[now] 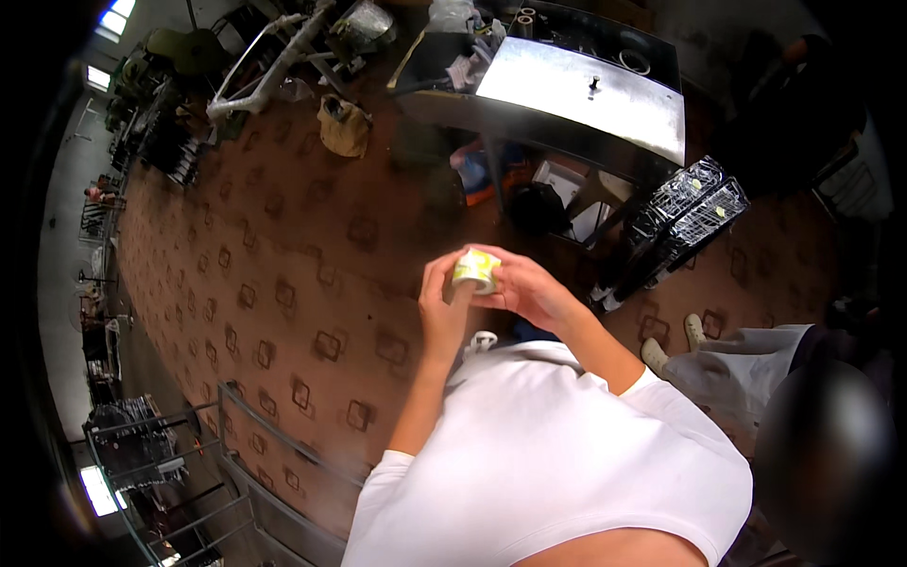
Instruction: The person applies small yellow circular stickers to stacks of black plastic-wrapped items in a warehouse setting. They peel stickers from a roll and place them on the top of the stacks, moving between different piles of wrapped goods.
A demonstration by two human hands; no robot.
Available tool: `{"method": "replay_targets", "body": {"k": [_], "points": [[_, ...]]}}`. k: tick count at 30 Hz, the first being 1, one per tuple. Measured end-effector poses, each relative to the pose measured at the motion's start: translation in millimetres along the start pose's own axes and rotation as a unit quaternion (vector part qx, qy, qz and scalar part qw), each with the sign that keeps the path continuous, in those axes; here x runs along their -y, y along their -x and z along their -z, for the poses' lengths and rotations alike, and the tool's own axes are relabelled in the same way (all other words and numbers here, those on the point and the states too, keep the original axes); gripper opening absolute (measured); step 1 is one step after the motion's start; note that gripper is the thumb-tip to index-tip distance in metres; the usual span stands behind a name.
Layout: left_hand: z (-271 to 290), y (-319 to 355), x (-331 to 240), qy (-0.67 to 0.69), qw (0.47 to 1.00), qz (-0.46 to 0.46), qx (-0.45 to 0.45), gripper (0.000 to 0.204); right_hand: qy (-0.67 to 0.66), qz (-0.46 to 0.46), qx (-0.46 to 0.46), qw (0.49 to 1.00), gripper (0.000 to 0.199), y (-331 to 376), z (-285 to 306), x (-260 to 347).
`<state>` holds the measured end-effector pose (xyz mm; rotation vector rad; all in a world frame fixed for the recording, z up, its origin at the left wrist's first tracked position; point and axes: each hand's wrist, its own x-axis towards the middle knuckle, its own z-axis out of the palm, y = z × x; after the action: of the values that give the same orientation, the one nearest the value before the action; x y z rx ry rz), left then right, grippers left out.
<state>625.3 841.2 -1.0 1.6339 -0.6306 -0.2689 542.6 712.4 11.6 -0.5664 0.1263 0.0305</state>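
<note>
Both my hands meet in front of my body around a small roll of yellow-green and white labels [477,266]. My left hand [442,300] curls round the roll's left side, with fingers at its top and lower edge. From the other side my right hand [531,291] grips it, fingers wrapped behind and beneath. The roll's open core faces me. Part of its back is hidden by my fingers.
Ahead stands a table with a shiny metal top [581,90]. To its right, film-wrapped black frames [690,208] bear yellow-green labels. A metal rail cart [246,454] is at lower left. A sack [344,127] lies on the patterned floor. Another person's shoes [654,356] show at right.
</note>
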Motion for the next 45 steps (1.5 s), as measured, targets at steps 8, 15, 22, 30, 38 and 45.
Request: {"method": "replay_targets", "body": {"k": [8,15,22,30,38,45], "points": [[-11.9,0.0,-10.6,-0.001,0.999,-0.015,0.034,0.035,0.057,0.030,-0.010,0.998,0.053,10.8,-1.0,15.7],[-21.4,-3.0,-12.0,0.006,0.990,-0.048,0.135,0.037,0.088,0.035,-0.061,0.994,0.054,13.6,11.2,27.0],[-17.8,8.2,-16.1,0.048,0.994,0.012,0.093,0.035,0.128,-0.010,-0.028,0.991,0.048,4.4,24.7,15.2],[-0.7,24.9,-20.3,0.075,0.994,0.077,0.002,0.018,0.114,-0.048,-0.016,0.992,0.035,-4.7,15.2,-10.2],[32.5,67.0,-22.9,-0.023,0.994,0.020,-0.102,0.014,0.176,-0.076,0.027,0.981,0.036,-6.3,-10.7,-49.4],[98.2,164.7,-23.7,0.016,0.974,0.011,-0.225,0.018,0.199,-0.145,0.081,0.966,0.030,16.1,-83.3,-135.3]]}}
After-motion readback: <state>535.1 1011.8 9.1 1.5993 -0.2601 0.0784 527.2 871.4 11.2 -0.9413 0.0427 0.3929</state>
